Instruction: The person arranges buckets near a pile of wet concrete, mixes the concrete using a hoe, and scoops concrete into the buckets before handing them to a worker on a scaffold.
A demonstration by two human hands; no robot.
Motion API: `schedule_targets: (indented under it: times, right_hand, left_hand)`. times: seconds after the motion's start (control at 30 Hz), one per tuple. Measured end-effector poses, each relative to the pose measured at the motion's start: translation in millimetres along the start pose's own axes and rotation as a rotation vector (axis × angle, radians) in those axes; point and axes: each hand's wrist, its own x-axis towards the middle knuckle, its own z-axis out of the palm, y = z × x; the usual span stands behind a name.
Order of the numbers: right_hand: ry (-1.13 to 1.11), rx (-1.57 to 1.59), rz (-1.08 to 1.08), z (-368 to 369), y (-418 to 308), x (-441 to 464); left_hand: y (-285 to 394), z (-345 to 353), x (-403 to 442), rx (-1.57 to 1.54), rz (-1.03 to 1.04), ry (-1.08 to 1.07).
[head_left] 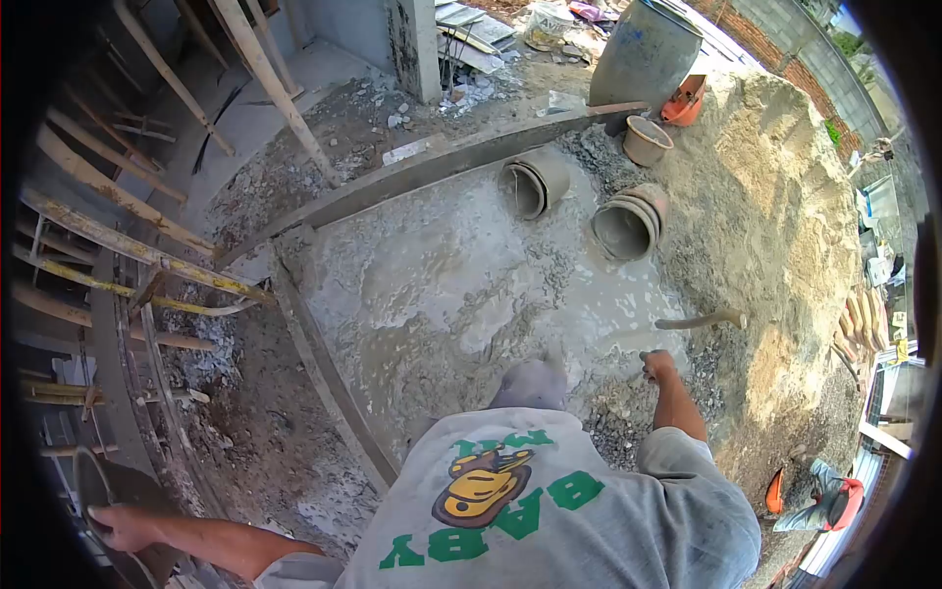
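At the lower left, my left hand [123,528] is closed on the rim of a dark, round bucket [137,564], partly lost in the view's dark edge. My right hand [658,366] is closed in a fist low over the wet cement mix [432,265]; what it holds, if anything, is hidden. Just beyond it, a curved wooden handle [702,320] sticks out of the mix, apart from my fingers. Two groups of stacked buckets lie on their sides in the mix: one stack [535,187] farther away, the other [631,224] nearer the sand.
Boards [432,172] border the mix. A sand heap [775,177] rises on the right. Behind stand a large drum [646,54], an upright bucket [648,140] and an orange container [684,100]. Wooden props [275,88] crowd the left. Another person [829,501] is at lower right.
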Motion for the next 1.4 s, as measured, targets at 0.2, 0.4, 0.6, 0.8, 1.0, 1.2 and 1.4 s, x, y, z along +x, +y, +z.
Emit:
schedule_targets:
  times: [0.2, 0.4, 0.6, 0.8, 1.0, 1.2, 1.4]
  right_hand:
    - [-0.11, -0.391, -0.256, 33, -28, 114]
    - [-0.168, 0.046, -0.422, 74, -121, 210]
    - [-0.222, 0.042, -0.313, 110, -80, 312]
    - [-0.005, 0.143, -0.727, 153, -196, 362]
    - [0.317, -0.167, -1.316, 216, -359, 376]
    - [-0.066, -0.172, -0.818, 308, -360, 394]
    - [0.256, -0.68, -1.062, 412, -356, 327]
  left_hand:
    - [94, -27, -521, -0.222, -0.493, -1.527]
    - [235, -78, -922, -0.174, -0.351, -2.075]
    - [389, -17, -1155, -0.494, -0.348, -1.989]
    - [328, -62, -1163, -0.457, -0.52, -2.089]
    - [219, -102, -1075, -0.326, -0.662, -2.079]
    - [119, -78, -1069, -0.449, -0.692, -1.967]
    - [20, -95, -1075, -0.445, -1.2, -1.878]
